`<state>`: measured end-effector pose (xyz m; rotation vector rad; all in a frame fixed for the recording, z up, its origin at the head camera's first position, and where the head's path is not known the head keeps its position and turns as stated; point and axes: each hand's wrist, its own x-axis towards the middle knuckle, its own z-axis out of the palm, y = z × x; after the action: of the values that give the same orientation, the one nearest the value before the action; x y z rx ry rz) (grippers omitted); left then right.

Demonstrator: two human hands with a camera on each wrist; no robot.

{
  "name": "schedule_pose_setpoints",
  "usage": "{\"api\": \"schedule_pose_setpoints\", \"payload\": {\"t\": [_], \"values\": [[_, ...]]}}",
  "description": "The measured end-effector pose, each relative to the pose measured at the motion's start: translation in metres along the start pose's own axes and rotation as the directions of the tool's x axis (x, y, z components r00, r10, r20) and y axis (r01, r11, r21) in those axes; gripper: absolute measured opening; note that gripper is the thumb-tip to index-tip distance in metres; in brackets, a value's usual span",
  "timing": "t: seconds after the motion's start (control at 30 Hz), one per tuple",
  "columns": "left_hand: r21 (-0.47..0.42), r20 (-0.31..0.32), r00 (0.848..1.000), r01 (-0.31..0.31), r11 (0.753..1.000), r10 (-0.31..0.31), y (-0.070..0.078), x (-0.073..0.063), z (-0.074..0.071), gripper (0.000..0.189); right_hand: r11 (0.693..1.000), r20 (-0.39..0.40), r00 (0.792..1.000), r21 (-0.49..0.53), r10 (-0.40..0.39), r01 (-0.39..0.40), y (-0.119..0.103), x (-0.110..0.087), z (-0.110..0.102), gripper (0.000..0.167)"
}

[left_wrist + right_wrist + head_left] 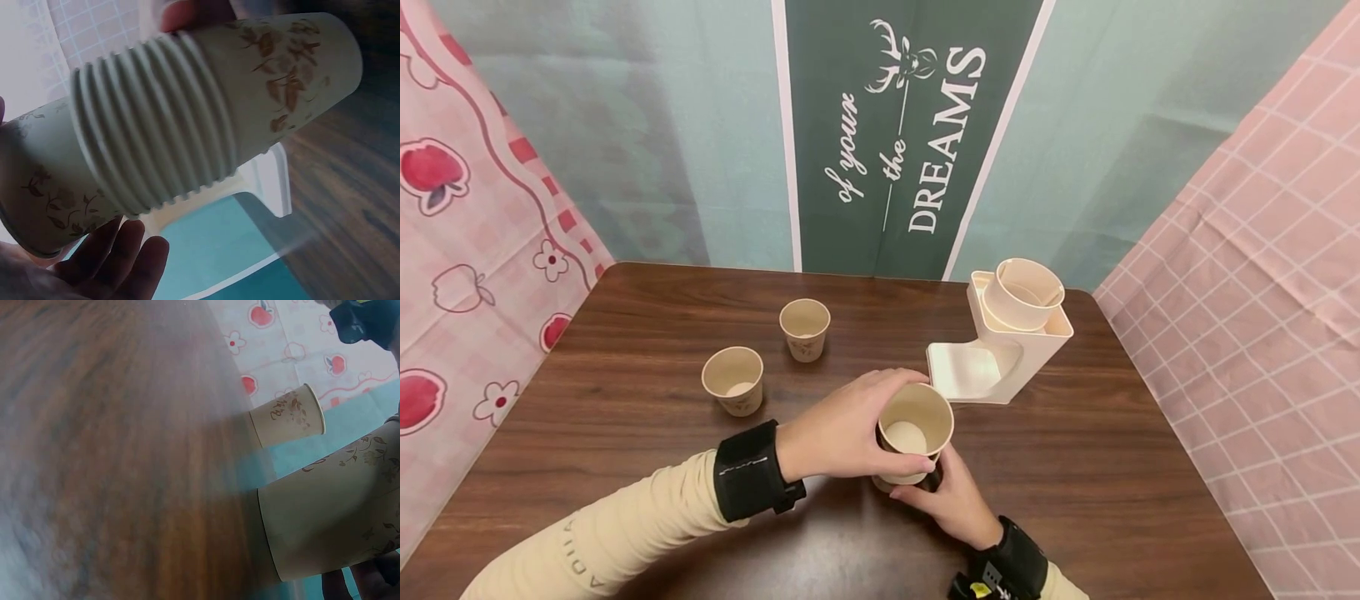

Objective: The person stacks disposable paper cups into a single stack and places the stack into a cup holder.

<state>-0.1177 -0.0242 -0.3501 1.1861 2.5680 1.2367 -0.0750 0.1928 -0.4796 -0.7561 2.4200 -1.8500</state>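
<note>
A stack of paper cups [156, 125] with a brown leaf print stands upright on the table before me, its ridged rims close together in the left wrist view. My left hand [850, 427] grips the top paper cup [931, 410] near its rim, thumb on the near side. In the left wrist view that cup sits partly raised from the stack, its lower end still inside. My right hand [958, 500] holds the stack lower down, on its right side. In the right wrist view the stack's base meets the table, with fingertips at the lower right.
Two single paper cups, a nearer one [733, 382] and a farther one [805, 330], stand to the left. A white stand [1022, 358] with a round holder [1024, 293] on top is at the back right of the wooden table [647, 358]. Cloth hangs behind and at both sides.
</note>
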Motion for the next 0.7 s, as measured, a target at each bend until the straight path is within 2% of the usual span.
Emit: {"api": "schedule_pose_setpoints", "payload": {"t": [0.27,0.7], "values": [[0.001,0.007,1.0,0.012,1.0,-0.012,-0.011,-0.005,0.009,0.079,1.0,-0.004,1.0,-0.007,0.016,-0.016,0.001,0.0,0.0,0.085],[0.026,0.053,0.998,0.014,1.0,-0.015,-0.018,-0.01,0.017,0.08,1.0,-0.051,0.999,-0.012,0.008,-0.009,0.001,-0.001,0.002,0.079]]}}
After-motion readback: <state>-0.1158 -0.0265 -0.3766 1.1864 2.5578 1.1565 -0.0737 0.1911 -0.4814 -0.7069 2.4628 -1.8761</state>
